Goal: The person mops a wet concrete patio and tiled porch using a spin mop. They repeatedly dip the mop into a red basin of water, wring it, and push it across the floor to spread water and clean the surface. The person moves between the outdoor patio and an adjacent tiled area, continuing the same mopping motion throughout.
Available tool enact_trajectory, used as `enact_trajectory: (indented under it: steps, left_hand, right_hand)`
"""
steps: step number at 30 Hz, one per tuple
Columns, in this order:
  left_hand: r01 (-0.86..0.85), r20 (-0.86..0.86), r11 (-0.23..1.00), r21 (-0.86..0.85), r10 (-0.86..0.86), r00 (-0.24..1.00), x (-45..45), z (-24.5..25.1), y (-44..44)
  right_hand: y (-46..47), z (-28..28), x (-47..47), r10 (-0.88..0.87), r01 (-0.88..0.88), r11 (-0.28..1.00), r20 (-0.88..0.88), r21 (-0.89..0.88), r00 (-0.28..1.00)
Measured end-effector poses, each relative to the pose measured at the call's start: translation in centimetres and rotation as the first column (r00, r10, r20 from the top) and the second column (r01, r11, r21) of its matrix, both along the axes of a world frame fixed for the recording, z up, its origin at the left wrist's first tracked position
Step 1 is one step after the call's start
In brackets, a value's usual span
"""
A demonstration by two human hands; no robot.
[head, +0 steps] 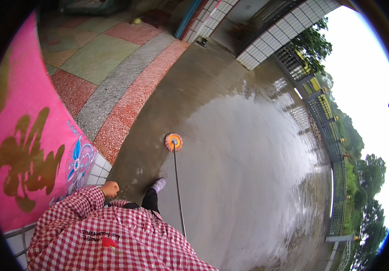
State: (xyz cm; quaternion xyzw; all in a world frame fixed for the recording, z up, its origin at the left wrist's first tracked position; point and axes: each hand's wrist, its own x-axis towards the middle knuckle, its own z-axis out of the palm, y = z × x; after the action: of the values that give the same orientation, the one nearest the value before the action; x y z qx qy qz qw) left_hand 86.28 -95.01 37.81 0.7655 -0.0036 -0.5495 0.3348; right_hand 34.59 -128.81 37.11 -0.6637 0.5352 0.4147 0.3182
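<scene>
My left hand (pixel 110 189) hangs at the left of my body, its fingers curled into a fist, with nothing visible in it. A checked red-and-white sleeve covers the arm. My right hand is out of view. A mop with a round orange head and pinkish fringe (pixel 173 142) rests on the wet concrete floor (pixel 235 176) before me. Its thin metal handle (pixel 178 193) slants back towards my right side, where the garment hides its upper end. One foot in a light purple patterned shoe (pixel 158 184) is forward, left of the handle.
Pink paper with gold brushwork (pixel 28 162) covers the wall close on my left. Beyond it a red-and-grey stone threshold (pixel 136 98) borders a paved room. White-tiled pillars (pixel 269 40) stand ahead. A metal fence (pixel 339 189) and trees line the right side.
</scene>
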Motion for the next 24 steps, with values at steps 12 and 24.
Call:
enact_trajectory:
  steps: [12, 24]
  left_hand:
    - [-0.450, 0.167, 0.892, 0.040, 0.438, 0.884, 15.1, -0.8, -1.8]
    - [-0.236, 0.499, 0.912, -0.334, 0.384, 0.777, 36.0, 17.9, -14.4]
  right_hand:
    - [-27.1, -5.3, 33.5, 0.318, -0.324, 0.942, 0.065, 0.094, 0.946]
    - [-35.8, -11.6, 73.1, 0.933, -0.925, -0.050, 0.312, -0.377, -0.178]
